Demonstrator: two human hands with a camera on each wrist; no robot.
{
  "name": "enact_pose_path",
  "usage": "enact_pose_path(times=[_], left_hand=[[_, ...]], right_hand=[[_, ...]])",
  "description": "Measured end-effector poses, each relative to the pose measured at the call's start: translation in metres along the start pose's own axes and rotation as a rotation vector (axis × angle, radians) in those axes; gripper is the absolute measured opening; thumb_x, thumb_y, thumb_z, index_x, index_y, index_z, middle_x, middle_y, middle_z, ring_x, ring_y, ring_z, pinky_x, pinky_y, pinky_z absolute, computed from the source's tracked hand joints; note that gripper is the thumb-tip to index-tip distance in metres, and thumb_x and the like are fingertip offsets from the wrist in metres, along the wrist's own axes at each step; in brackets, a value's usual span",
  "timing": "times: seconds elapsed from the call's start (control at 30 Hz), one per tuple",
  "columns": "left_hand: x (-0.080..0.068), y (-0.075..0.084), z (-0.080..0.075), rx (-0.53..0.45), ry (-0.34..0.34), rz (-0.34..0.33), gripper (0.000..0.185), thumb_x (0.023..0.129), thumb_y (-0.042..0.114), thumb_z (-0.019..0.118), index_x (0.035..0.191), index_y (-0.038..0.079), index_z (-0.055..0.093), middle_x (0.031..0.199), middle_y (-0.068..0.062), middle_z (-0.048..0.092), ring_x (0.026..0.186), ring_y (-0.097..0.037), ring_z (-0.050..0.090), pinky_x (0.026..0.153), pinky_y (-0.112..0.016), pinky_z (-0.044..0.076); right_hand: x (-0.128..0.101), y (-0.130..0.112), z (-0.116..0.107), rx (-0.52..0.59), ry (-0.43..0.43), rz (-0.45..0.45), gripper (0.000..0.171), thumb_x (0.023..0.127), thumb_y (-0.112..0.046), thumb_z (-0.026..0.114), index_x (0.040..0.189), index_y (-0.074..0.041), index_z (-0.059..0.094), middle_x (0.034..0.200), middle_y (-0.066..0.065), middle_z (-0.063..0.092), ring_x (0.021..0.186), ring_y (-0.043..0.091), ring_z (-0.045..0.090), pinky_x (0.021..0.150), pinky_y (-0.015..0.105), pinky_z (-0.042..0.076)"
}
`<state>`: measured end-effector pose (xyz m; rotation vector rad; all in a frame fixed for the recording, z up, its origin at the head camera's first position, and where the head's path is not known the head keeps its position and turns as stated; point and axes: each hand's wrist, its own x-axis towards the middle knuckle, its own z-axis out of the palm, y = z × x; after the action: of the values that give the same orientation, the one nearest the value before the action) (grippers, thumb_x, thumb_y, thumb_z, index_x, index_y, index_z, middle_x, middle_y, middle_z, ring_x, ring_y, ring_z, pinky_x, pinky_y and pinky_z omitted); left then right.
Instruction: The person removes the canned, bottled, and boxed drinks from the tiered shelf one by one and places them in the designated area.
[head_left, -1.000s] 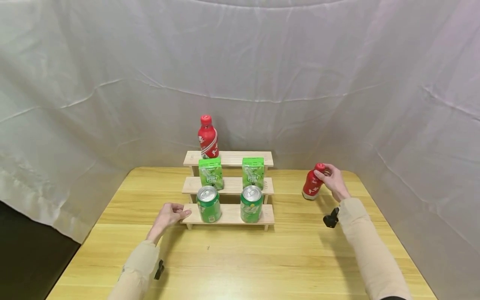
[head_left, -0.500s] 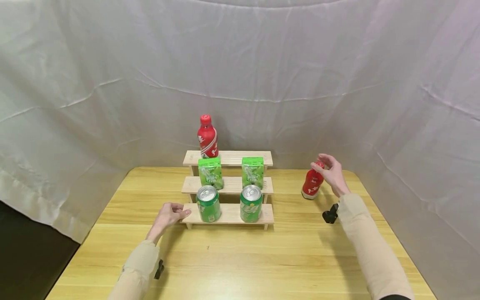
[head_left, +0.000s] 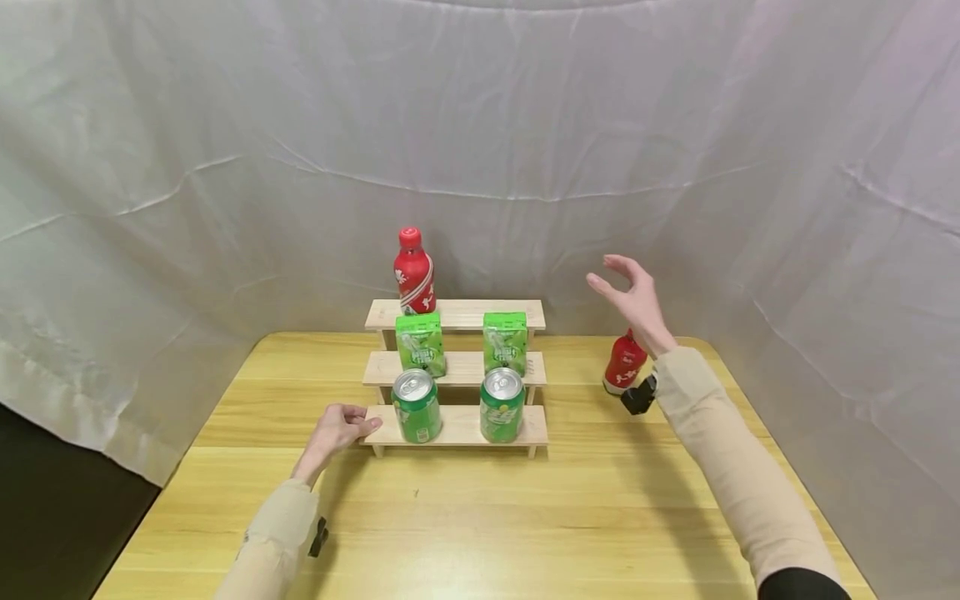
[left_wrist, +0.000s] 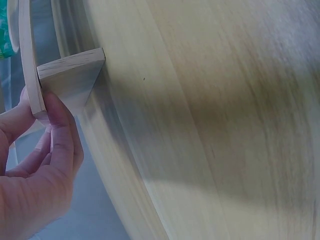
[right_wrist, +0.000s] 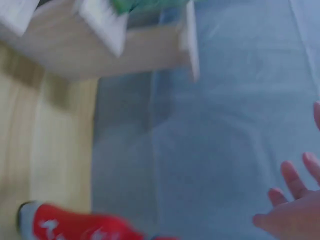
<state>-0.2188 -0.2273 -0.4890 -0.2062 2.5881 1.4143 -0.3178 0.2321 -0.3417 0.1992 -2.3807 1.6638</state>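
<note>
Red plastic marks the bottle [head_left: 622, 363] standing on the worktop [head_left: 480, 517] to the right of the stepped wooden shelf [head_left: 456, 426]. A second ago the right hand [head_left: 636, 302] was closed round its cap and the bottle leaned; half a second ago the fingers were loosening. Now that hand is lifted well above it, fingers spread and empty, so the bottle has been let go and appears to stand upright by itself, apart from the shelf. The left hand [head_left: 337, 429] has not shifted: in the left wrist view its thumb [left_wrist: 61, 135] and curled fingers pinch the end of the shelf's lowest board [left_wrist: 30, 60], steadying it.

On the shelf, two green cans [head_left: 417, 407] sit on the bottom step, two green cartons [head_left: 421, 344] on the middle one, and another red bottle [head_left: 414, 272] on the top step at its left end; the right end of that step is bare.

The right forearm and the black wrist camera [head_left: 638, 395] cover the lower right of the released bottle, so its base is only partly seen. The right wrist view is blurred by motion; only a red smear of bottle [right_wrist: 85, 226] and fingertips [right_wrist: 292, 180] read clearly.
</note>
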Motion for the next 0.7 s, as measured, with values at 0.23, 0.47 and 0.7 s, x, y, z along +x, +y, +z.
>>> enact_pose_path(times=[0.23,0.47,0.7], left_hand=[[0.000,0.002,0.000,0.004,-0.008,0.002,0.054,0.093,0.019,0.072,0.128,-0.019,0.053,0.113,-0.032,0.066,0.091,-0.025,0.068,0.087,-0.039,0.060],[0.000,0.003,-0.001,-0.007,-0.021,-0.008,0.055,0.093,0.020,0.071,0.128,-0.018,0.053,0.113,-0.032,0.067,0.092,-0.025,0.069,0.087,-0.037,0.060],[-0.001,0.004,-0.002,0.008,-0.036,-0.016,0.057,0.094,0.021,0.071,0.130,-0.019,0.051,0.115,-0.032,0.067,0.096,-0.028,0.068,0.093,-0.043,0.058]], right_hand=[[0.015,-0.040,0.025,-0.158,-0.175,-0.021,0.070,0.097,-0.029,0.066,0.153,-0.002,0.035,0.159,0.023,0.037,0.151,0.037,0.031,0.126,0.054,0.024],[0.025,-0.081,0.066,-0.120,-0.305,-0.034,0.070,0.098,-0.028,0.065,0.154,-0.002,0.032,0.162,0.019,0.034,0.152,0.035,0.029,0.126,0.053,0.025],[0.031,-0.104,0.109,-0.027,-0.360,-0.035,0.071,0.095,-0.023,0.068,0.153,-0.001,0.034,0.159,0.019,0.038,0.150,0.034,0.033,0.125,0.047,0.030]])
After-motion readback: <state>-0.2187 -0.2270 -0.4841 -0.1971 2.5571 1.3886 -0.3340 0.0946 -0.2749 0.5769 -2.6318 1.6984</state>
